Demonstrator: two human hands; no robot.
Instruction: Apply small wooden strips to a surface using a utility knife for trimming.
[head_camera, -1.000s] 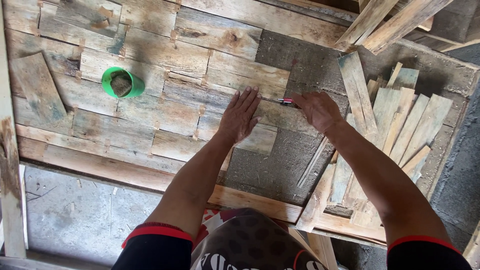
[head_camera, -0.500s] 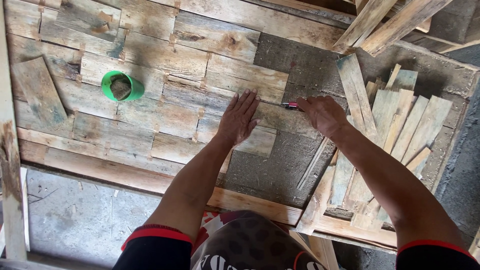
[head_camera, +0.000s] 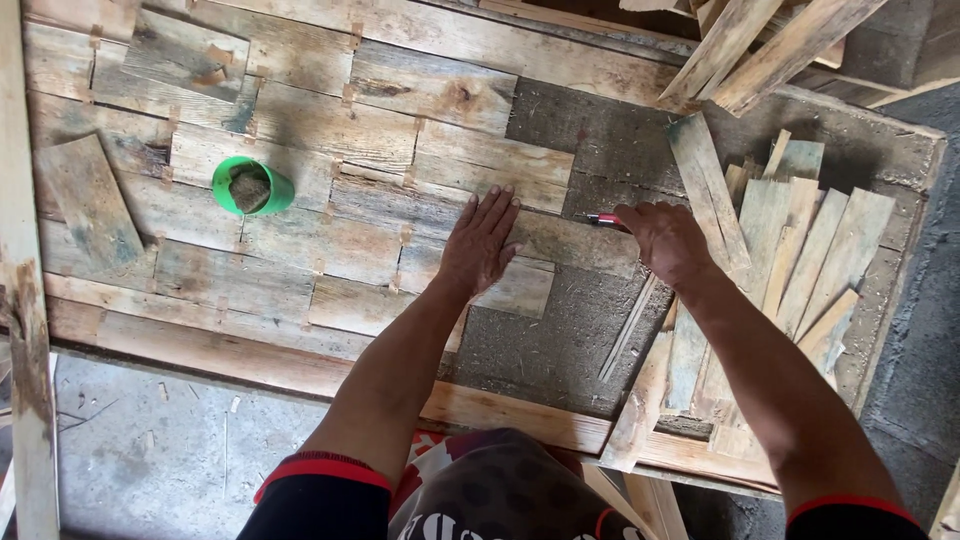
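Green cup (head_camera: 252, 186) sits beside stacked wood strips (head_camera: 800, 240).

I see rough, weathered matt wood in the planks (head_camera: 330, 125) under my left hand (head_camera: 480, 245). At its three o'clock the bare board (head_camera: 560, 330) looks coarse and fibrous. The cup (head_camera: 252, 186) at ten o'clock is smooth green plastic; the pen (head_camera: 605, 219) in my right hand (head_camera: 665, 243) looks glossy red.

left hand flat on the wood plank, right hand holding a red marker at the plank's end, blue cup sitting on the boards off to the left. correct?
Not quite: the cup is green, not blue, as the head view shows. The rest holds: left hand lies flat on the plank, right hand holds a red marker at its end.
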